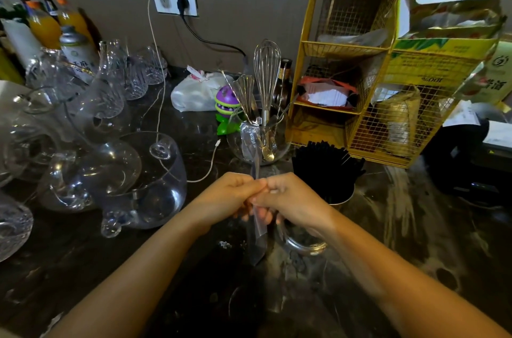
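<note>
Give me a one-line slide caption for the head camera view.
Left hand and right hand pinch a clear plastic sleeve over a dark counter beside black straws.

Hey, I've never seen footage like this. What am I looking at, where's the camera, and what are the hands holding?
No machine here: these are a person's two bare hands, filmed by one wide-angle camera worn on the head, looking forward and down. The left hand and right hand together pinch a long clear plastic sleeve with print on it. On the dark counter stand glass decanters at the left, a glass bowl holding a whisk, a cup of black straws and a yellow wire rack.
</note>
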Available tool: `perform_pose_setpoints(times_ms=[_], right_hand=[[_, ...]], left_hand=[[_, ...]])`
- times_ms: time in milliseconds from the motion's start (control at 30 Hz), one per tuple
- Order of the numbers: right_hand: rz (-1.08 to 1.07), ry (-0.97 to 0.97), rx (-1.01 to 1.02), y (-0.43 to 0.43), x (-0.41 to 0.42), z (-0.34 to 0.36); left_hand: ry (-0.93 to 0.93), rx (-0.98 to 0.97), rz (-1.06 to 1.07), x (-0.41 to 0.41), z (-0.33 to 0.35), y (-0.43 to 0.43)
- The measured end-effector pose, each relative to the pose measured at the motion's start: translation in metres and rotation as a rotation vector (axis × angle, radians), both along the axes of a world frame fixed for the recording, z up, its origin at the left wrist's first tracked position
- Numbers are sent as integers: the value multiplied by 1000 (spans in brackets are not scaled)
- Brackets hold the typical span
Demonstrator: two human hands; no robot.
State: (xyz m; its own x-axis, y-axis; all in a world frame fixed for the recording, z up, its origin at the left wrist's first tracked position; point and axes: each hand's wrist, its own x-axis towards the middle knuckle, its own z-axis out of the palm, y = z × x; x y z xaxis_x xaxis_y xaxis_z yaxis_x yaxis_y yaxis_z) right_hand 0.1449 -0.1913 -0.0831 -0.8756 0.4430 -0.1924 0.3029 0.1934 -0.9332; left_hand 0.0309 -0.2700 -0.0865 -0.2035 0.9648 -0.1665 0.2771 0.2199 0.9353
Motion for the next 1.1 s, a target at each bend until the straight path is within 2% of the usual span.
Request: perform_pose_setpoints(times_ms=[300,533,800,967,1100], right_hand=[[-100,69,-143,0,3,-5],[-182,262,-347,0,3,-3],[-266,337,-444,-6,5,3],[-335,251,-151,-6,11,5],[-407,220,71,0,16,5]], left_hand=[[-77,15,36,4,0,5],[-249,161,122,9,6,4],[-354,263,192,14,11,0],[-148,206,290,8,11,-6],[25,241,432,-1,14,-9]])
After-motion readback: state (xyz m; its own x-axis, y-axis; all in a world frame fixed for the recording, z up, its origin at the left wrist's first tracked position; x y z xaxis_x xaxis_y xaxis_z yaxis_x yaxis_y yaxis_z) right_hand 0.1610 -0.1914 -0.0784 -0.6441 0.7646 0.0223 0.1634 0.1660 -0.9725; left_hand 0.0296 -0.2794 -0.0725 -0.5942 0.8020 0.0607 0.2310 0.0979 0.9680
